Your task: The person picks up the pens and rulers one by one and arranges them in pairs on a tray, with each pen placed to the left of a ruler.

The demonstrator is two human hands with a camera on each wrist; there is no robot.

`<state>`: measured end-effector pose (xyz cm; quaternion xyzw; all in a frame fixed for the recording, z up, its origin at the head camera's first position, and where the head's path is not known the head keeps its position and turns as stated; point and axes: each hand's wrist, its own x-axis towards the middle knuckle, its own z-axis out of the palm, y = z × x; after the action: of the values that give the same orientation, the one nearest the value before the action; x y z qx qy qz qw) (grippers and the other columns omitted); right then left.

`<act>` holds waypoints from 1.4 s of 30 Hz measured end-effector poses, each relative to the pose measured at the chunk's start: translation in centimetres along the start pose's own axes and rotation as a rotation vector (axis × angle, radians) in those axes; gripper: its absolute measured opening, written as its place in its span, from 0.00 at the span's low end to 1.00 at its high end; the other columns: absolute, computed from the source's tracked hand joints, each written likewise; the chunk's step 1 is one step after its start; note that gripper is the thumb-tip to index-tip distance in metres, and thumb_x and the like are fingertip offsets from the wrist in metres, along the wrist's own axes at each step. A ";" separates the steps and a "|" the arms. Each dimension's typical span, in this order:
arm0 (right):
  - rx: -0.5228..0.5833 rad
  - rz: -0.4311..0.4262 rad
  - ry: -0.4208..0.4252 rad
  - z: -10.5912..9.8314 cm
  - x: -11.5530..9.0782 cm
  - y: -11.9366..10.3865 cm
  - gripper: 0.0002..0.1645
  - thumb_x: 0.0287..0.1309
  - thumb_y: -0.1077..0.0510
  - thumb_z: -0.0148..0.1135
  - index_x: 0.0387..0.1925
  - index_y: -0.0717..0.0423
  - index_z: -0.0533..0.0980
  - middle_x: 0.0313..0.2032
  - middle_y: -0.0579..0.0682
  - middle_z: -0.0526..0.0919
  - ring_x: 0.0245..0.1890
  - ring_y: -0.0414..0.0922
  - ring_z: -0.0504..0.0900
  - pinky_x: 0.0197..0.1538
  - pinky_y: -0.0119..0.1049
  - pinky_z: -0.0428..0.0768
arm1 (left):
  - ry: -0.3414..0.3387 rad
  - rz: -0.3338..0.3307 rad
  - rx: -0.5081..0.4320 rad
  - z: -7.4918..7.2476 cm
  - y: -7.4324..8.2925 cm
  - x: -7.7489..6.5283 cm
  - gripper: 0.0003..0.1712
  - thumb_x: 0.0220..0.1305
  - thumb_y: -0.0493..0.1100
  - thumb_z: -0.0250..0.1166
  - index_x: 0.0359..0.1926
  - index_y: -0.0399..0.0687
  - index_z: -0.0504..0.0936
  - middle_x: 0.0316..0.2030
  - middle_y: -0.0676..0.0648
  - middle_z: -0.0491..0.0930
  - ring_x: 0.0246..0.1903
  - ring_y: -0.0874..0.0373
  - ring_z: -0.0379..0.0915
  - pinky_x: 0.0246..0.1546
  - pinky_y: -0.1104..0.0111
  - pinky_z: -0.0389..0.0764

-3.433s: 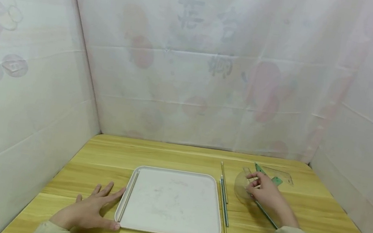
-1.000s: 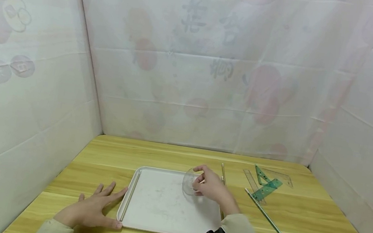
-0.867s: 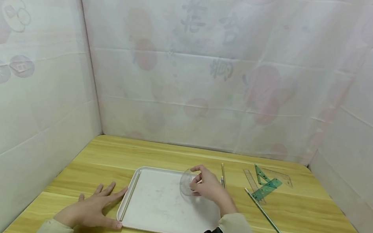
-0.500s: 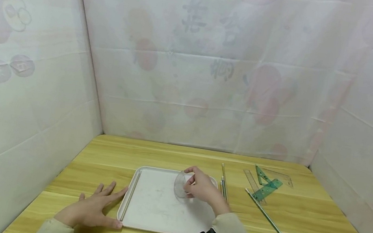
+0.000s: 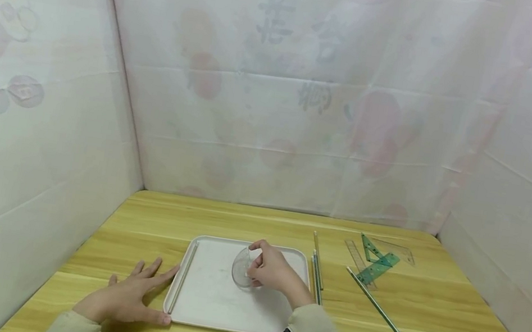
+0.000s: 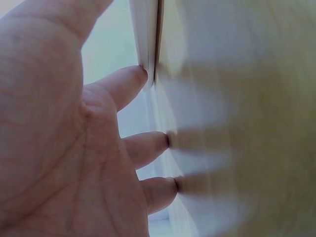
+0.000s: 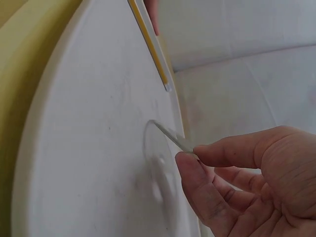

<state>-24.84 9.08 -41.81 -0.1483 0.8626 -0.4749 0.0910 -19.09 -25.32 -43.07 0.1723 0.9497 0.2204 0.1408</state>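
My right hand (image 5: pixel 274 272) pinches a clear plastic protractor (image 5: pixel 239 269) between thumb and fingers over the middle of the white tray (image 5: pixel 205 305). In the right wrist view the protractor (image 7: pixel 172 134) shows almost edge-on, its far edge close over the tray surface. My left hand (image 5: pixel 127 297) rests on the table with spread fingers. Its thumb and index finger touch the tray's left side, and in the left wrist view a fingertip meets the tray rim (image 6: pixel 146 44). A yellow pencil (image 5: pixel 183 279) lies along the tray's left edge.
Several gold and green pencils (image 5: pixel 316 275) lie just right of the tray, partly hidden by the right arm. Farther right are a green pencil (image 5: pixel 379 308), a green ruler (image 5: pixel 378 268), a green set square (image 5: pixel 369 250), a clear ruler (image 5: pixel 353 252) and a clear set square (image 5: pixel 399 249).
My right hand picked up the protractor from the right of the table and carried it left over the tray. In the last second it moved farther left and slightly nearer. My left hand stayed put.
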 end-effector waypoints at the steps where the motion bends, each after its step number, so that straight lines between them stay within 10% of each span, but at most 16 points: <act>1: -0.006 0.000 0.001 0.1 0.0 -0.1 0.33 0.61 0.73 0.66 0.67 0.66 0.70 0.32 0.53 0.79 0.26 0.42 0.80 0.33 0.35 0.89 | 0.001 0.001 0.004 0.0 0.0 0.0 0.64 0.56 0.74 0.76 0.86 0.63 0.57 0.85 0.28 0.44 0.78 0.11 0.34 0.55 0.07 0.35; 42: -0.082 0.044 -0.019 5.4 0.6 -2.2 0.37 0.61 0.69 0.70 0.71 0.66 0.70 0.25 0.47 0.82 0.21 0.40 0.80 0.29 0.30 0.75 | 0.038 0.024 0.023 0.3 -0.3 0.2 0.62 0.56 0.73 0.77 0.85 0.62 0.59 0.84 0.26 0.48 0.77 0.09 0.38 0.54 0.06 0.38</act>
<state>-23.39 3.49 -42.84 -0.1376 0.8835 -0.4356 0.1034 -19.24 -25.41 -43.48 0.1809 0.9525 0.2145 0.1182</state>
